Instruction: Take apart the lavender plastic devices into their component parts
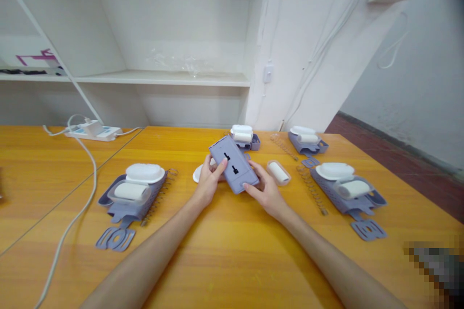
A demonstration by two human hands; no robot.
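Note:
A grey-purple plastic box [237, 171] is tilted above the table, with two black keyhole-like slots on the face turned toward me. My left hand [208, 181] grips its left side, thumb on the face near a slot. On the lower right corner, my right hand [268, 193] is closed with its thumb at the near edge. Behind my left hand a white oval piece [197, 173] shows in part. A clear case holding a white roll [278, 173] lies just beyond my right hand. The far side of the box is hidden.
Sets of grey-purple baskets with white pieces stand at left [145, 198], right [348, 193] and back. Coiled metal springs [311, 188] lie beside some. A power strip [93, 130] with a white cable [92, 193] lies at left. White shelving [163, 77] rises behind.

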